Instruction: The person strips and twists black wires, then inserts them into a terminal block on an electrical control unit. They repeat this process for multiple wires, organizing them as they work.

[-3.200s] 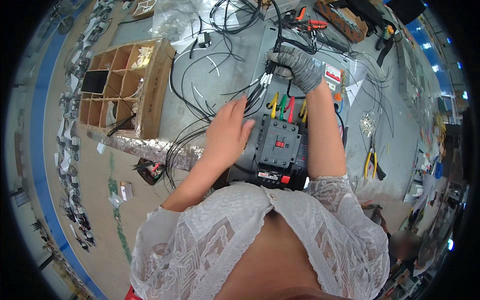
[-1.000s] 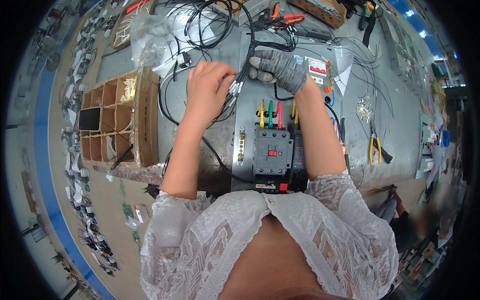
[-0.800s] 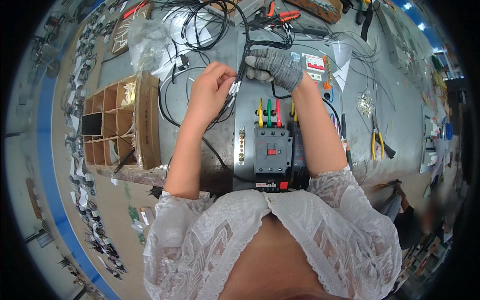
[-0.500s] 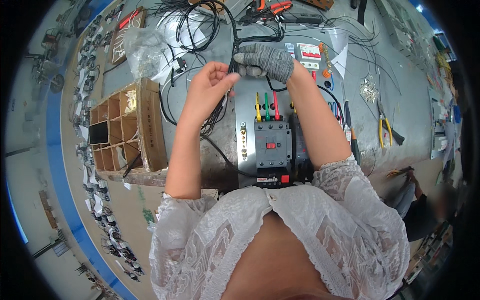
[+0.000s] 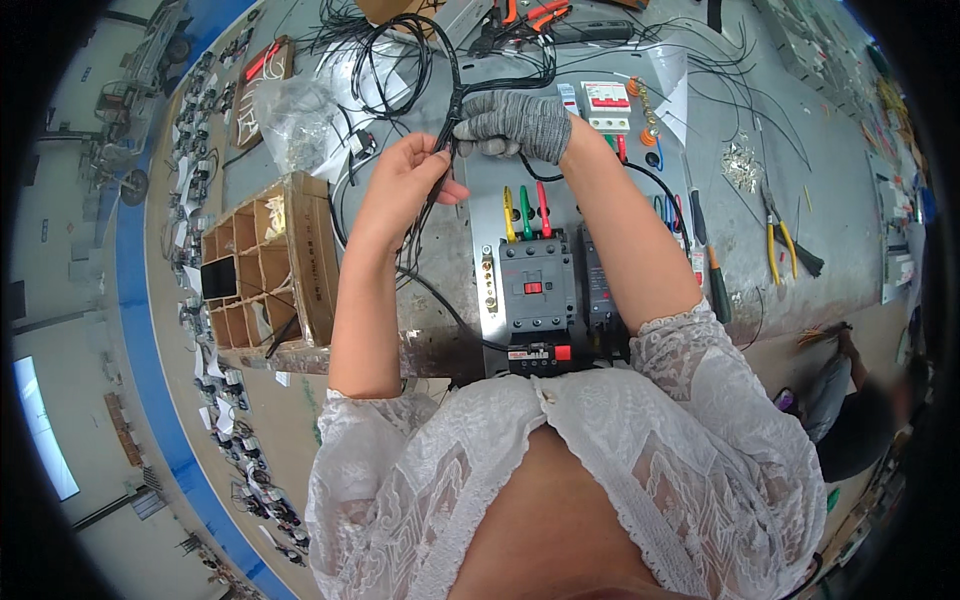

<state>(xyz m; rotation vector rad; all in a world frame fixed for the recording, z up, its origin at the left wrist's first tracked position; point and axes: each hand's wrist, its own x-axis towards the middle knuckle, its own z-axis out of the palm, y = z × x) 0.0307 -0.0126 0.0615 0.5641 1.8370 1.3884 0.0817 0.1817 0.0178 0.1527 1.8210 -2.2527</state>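
Note:
A black wire bundle (image 5: pixel 456 88) runs down the middle of the bench, its loose wires spreading out below my hands. My bare left hand (image 5: pixel 402 188) is closed around the lower part of the bundle, thumb pressed against the wires. Just above and to the right, my right hand (image 5: pixel 515 124), in a grey knitted glove, grips the same bundle with curled fingers. Below them, a dark grey contactor (image 5: pixel 535 290) sits on a metal mounting plate (image 5: pixel 488 225). Yellow, green and red sleeved wires (image 5: pixel 525 212) rise from its top.
A divided cardboard box (image 5: pixel 318 262) stands at the left. A white circuit breaker (image 5: pixel 606 104) lies right of the glove. Farther right are yellow-handled pliers (image 5: pixel 783 250), a screwdriver (image 5: pixel 716 284) and small metal terminals (image 5: pixel 741 168). Orange-handled tools (image 5: pixel 545 14) lie at the back. Another person (image 5: pixel 850 425) is at the lower right.
My left hand has closed in on the wires, its thumb now against them. My right hand keeps its grip on the bundle. The whole view has shifted slightly.

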